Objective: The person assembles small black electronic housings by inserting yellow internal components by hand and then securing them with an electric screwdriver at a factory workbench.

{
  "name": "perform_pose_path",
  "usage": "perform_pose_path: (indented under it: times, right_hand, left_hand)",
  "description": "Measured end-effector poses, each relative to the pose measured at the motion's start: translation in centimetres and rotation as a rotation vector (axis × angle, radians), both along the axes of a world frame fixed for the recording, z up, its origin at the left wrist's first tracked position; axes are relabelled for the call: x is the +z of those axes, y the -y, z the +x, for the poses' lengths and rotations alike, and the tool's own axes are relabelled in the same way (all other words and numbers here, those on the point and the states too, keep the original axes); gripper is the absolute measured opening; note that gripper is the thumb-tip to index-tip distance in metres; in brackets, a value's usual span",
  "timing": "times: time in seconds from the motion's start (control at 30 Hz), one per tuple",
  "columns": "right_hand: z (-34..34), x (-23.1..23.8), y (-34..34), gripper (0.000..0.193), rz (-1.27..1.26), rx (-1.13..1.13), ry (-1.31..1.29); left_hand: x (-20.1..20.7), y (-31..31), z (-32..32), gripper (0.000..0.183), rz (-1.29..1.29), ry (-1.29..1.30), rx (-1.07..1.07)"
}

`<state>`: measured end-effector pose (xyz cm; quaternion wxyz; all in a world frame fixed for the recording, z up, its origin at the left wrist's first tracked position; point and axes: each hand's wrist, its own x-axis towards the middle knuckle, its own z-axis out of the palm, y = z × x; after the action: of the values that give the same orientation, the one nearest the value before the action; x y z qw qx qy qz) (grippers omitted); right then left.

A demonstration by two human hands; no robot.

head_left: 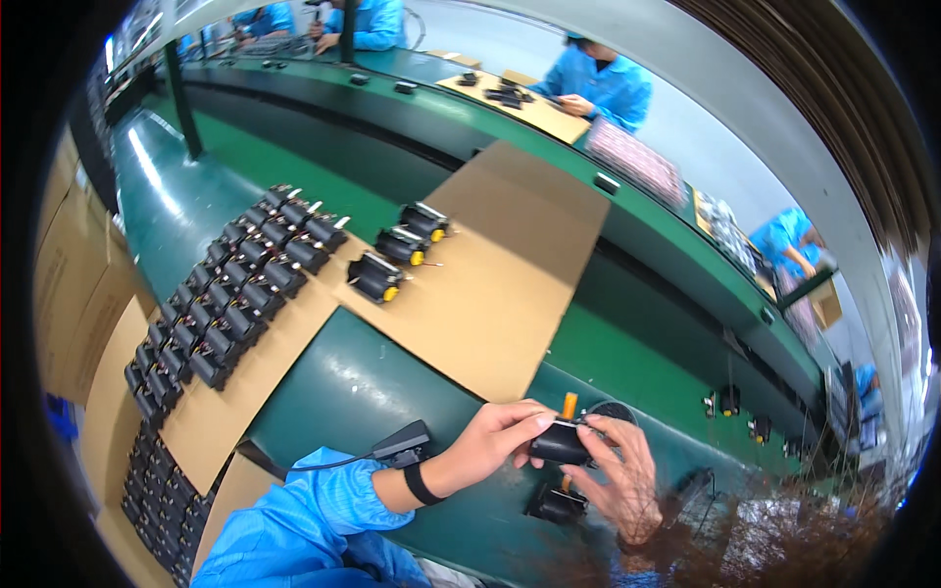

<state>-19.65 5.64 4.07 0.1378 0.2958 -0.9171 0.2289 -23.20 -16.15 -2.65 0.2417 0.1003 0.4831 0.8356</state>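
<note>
Between my two hands is a black, box-like plastic part [559, 444] with a rounded body. My left hand [502, 431] grips its left end, the thumb along the top. My right hand [621, 480] has thumb and fingers closed on the right end. A short orange piece [569, 404] sticks up just behind the part; whether it is joined to it I cannot tell. Just below my hands, a second black part [557, 504] lies on the green bench [372, 382], an orange piece at its top. My left wrist wears a black band [421, 484].
Left of my arm lies a black device with a cable [402, 443]. Rows of black parts [230, 294] cover cardboard at the left. Three black parts with yellow ends [374, 277] sit on a cardboard sheet [510, 294]. Beyond runs a conveyor line [451, 147], with co-workers in blue [598, 83].
</note>
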Motion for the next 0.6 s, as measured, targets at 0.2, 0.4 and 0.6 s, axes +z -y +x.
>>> perform_pose_path:
  times: [0.2, 0.4, 0.6]
  right_hand:
    - [-7.5, 2.7, 3.3, 0.055, -0.046, 0.126, -0.148]
    - [-22.4, -0.8, 11.0, 0.052, -0.475, -0.153, 0.246]
    - [-31.4, -5.2, 18.2, 0.060, -0.492, -0.182, 0.267]
  left_hand:
    - [0.5, 1.9, -1.6, 0.048, 0.380, 0.153, 0.204]
    - [-0.2, 2.5, -1.7, 0.047, 0.270, 0.021, 0.277]
    - [0.1, 1.7, -2.1, 0.036, 0.237, 0.040, 0.275]
